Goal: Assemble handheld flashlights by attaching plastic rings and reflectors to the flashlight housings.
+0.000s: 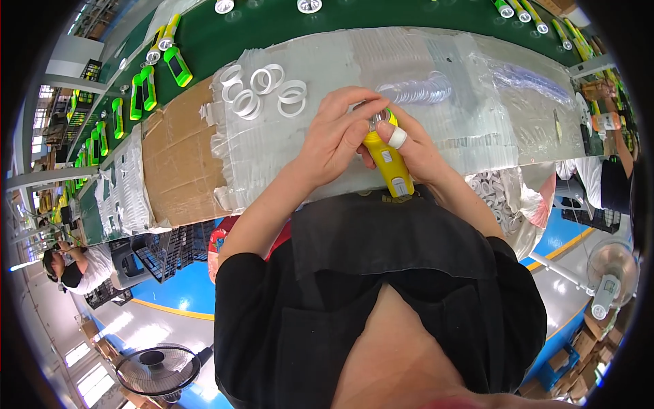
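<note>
In front of my chest, a yellow flashlight (390, 162) is held between both hands, its head up and its tail toward my body. My left hand (334, 140) has its fingers bent over the flashlight's head, partly hiding it. Around the body and head from the other side closes my right hand (421, 153), with a white band on its thumb. Just beyond the hands lies a fanned row of clear round lenses (419, 88). Loose white rings (262, 80) lie in a group to the left of my hands.
Plastic and cardboard (182, 153) cover the bench. Beyond runs a green belt (231, 33) with green and yellow flashlights. A bag of white parts (492, 194) hangs at the near right edge; clear stacked lenses (531, 82) lie far right. Other people sit at both sides.
</note>
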The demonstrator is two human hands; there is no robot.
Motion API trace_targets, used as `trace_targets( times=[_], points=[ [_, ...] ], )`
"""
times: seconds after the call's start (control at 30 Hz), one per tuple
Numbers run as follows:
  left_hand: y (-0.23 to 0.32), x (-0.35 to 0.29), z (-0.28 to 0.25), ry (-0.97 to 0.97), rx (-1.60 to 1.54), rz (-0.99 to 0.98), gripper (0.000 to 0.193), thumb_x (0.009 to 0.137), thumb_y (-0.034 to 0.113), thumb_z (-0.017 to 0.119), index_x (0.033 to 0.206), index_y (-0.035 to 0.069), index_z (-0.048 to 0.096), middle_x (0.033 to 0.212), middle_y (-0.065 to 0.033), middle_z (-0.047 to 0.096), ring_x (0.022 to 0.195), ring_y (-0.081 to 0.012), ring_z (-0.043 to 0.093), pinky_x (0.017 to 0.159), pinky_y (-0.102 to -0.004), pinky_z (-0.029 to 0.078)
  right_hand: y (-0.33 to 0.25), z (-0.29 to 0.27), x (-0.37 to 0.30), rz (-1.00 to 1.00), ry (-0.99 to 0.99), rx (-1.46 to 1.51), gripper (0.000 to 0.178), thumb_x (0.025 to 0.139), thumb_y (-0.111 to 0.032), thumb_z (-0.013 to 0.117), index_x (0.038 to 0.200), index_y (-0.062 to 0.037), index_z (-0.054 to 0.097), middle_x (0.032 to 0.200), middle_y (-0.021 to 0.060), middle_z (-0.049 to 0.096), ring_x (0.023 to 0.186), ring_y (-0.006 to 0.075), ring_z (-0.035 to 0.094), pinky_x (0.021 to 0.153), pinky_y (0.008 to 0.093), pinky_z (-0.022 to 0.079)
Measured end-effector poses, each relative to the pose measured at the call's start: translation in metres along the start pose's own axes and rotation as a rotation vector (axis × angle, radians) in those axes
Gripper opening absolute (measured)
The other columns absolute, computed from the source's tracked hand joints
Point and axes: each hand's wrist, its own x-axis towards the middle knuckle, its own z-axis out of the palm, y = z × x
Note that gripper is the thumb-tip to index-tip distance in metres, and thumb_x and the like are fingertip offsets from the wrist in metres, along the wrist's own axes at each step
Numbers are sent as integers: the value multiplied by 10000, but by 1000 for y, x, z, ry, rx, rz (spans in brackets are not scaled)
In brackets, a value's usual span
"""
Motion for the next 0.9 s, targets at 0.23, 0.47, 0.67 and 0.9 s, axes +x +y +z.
trace_targets(
  times=[0.23,0.47,0.67,0.9],
  points=[
    [-14,-9,-2,163,39,73,386,988,199,348,1157,18,644,1233,-154,547,1141,-306,493,968,-389,403,5,26,18,39,-49,95,385,990,-397,504,1238,-106,463,917,89,579,717,171,586,657,306,476],
    [-34,0,-58,233,321,34,464,910,245,614,1328,65,523,1365,-150,515,1262,-338,460,1013,-436,375,-3,8,56,-299,-9,-39,288,982,-210,490,1241,-84,485,829,92,609,643,159,574,610,298,466],
    [-80,1,-88,-448,773,-159,484,872,327,661,1327,189,569,1220,-128,583,1158,-308,517,971,-425,396,8,4,79,-364,-18,-232,421,964,-374,540,1256,-82,460,841,105,578,662,165,564,620,300,462],
    [-42,34,-101,107,-428,-323,369,884,83,701,1235,91,587,1132,-40,605,1022,-128,595,820,-273,523,9,6,88,-439,-1,-211,310,951,-210,567,1215,-76,475,795,55,595,656,121,554,628,275,460]
  ],
)
